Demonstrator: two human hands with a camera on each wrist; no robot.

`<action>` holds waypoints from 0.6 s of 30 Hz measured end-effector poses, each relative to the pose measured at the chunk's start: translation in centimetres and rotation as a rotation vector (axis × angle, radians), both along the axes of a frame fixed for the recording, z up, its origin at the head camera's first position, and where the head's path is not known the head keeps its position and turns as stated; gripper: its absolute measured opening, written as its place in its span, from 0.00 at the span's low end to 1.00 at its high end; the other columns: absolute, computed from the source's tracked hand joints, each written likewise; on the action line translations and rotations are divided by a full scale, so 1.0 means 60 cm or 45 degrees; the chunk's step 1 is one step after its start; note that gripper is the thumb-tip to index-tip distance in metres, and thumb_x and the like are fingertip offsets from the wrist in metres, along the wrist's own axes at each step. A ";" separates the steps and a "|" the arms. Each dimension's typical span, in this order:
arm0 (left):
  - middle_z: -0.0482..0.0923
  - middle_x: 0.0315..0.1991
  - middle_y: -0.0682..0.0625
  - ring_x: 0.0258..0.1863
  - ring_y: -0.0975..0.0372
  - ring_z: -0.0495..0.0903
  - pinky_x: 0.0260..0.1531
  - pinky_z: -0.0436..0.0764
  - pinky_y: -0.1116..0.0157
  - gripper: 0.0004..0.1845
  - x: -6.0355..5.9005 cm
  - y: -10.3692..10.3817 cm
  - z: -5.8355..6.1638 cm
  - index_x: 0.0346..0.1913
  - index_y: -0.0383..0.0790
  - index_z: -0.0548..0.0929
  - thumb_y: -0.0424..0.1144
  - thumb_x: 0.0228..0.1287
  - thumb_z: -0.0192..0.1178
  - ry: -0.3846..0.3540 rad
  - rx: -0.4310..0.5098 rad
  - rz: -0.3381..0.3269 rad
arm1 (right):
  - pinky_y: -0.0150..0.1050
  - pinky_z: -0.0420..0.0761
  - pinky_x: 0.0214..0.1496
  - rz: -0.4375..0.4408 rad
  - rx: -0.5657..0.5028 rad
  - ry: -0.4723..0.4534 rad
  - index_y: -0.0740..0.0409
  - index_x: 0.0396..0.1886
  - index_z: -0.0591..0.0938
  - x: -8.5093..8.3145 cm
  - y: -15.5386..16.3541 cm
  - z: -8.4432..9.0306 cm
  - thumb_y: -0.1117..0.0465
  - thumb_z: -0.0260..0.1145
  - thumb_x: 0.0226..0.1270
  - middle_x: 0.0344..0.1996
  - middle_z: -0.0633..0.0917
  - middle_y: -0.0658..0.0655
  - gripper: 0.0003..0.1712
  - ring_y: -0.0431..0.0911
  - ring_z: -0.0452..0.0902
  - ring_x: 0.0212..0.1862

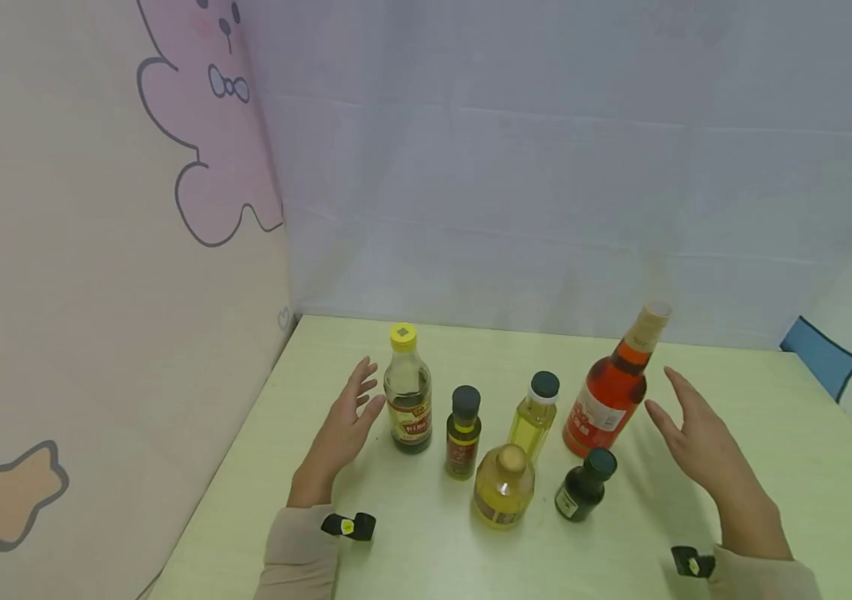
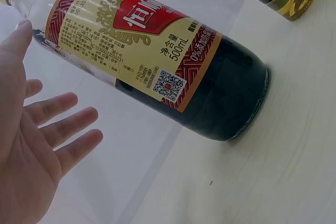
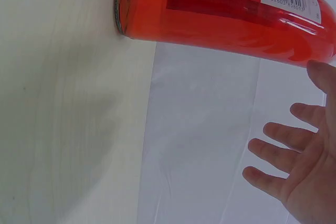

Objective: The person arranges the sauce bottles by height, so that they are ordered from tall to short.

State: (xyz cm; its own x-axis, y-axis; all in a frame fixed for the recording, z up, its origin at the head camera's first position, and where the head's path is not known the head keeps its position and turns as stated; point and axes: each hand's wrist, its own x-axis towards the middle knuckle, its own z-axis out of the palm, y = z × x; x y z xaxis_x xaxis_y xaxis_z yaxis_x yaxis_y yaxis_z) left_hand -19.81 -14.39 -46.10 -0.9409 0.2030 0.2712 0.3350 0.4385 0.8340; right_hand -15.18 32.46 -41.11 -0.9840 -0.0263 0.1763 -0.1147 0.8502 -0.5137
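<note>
My left hand (image 1: 346, 425), fingers spread, is beside a vinegar bottle (image 1: 408, 404) with a yellow cap and dark liquid. In the left wrist view its thumb is right at the neck of that bottle (image 2: 142, 40). On the other side, my right hand (image 1: 704, 442) reaches with loose, parted fingers toward a tall red bottle (image 1: 606, 400) with a pale neck wrap. The right wrist view shows the thumb tip at the edge of this red bottle (image 3: 220, 14), with the other fingers apart from it. Neither hand grips anything.
Between the hands stand a small dark-capped oil bottle (image 1: 462, 442), a slim yellow oil bottle (image 1: 533, 421), a round gold-capped bottle (image 1: 504, 492) and a small dark bottle (image 1: 583, 487). The pale table (image 1: 411, 550) meets a grey curtain (image 1: 546, 208) behind and a printed curtain (image 1: 133, 333) at left.
</note>
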 end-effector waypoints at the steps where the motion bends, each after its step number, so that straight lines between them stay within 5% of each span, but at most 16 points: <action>1: 0.55 0.66 0.51 0.60 0.53 0.62 0.55 0.64 0.51 0.33 0.000 0.001 0.001 0.70 0.54 0.46 0.52 0.67 0.45 0.009 0.024 -0.012 | 0.66 0.51 0.54 -0.004 -0.003 -0.006 0.65 0.69 0.45 0.000 -0.001 0.001 0.47 0.48 0.70 0.62 0.54 0.77 0.40 0.71 0.48 0.60; 18: 0.56 0.65 0.49 0.60 0.52 0.62 0.55 0.64 0.52 0.30 -0.001 0.021 0.002 0.70 0.52 0.46 0.43 0.70 0.46 0.092 0.147 -0.116 | 0.69 0.56 0.48 -0.005 -0.101 0.048 0.60 0.70 0.48 0.006 -0.016 0.021 0.49 0.48 0.70 0.60 0.59 0.76 0.36 0.72 0.54 0.57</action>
State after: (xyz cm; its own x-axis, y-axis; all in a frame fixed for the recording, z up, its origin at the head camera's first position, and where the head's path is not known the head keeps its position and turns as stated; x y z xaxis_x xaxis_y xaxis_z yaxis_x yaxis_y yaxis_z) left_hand -19.84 -13.12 -45.96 -0.8972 0.2505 0.3637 0.4298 0.3060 0.8495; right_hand -14.80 31.49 -39.85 -0.9767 -0.0070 0.2146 -0.1321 0.8073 -0.5751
